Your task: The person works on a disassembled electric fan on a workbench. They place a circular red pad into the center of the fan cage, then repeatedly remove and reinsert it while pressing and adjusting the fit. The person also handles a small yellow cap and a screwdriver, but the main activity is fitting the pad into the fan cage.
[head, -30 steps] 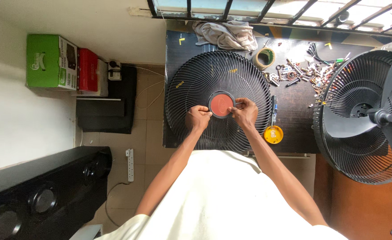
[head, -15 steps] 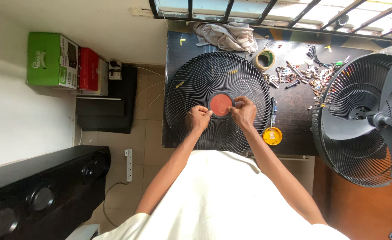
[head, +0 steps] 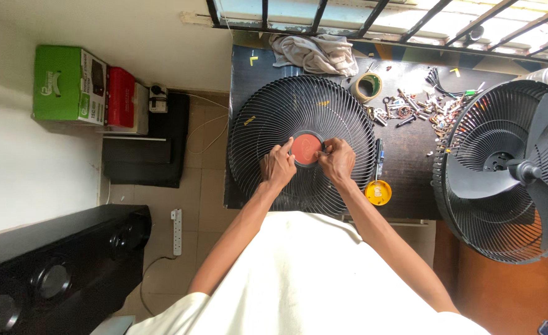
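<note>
**Both hands at the red hub of a fan grille**

A black fan grille (head: 302, 142) lies flat on the dark worktop (head: 410, 161), near its left edge. The left hand (head: 278, 166) pinches the left rim of the red centre disc (head: 306, 149); the right hand (head: 338, 161) grips its right rim. A yellow round tin (head: 378, 192) sits near the front edge, an assembled fan (head: 510, 170) beyond the right edge.

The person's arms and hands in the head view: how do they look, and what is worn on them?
Both arms are bare from the short sleeves down. The left hand and right hand wear no gloves, and no watch, ring or bracelet can be seen. The garment is a loose cream-white T-shirt, plain, with no visible print.
</note>
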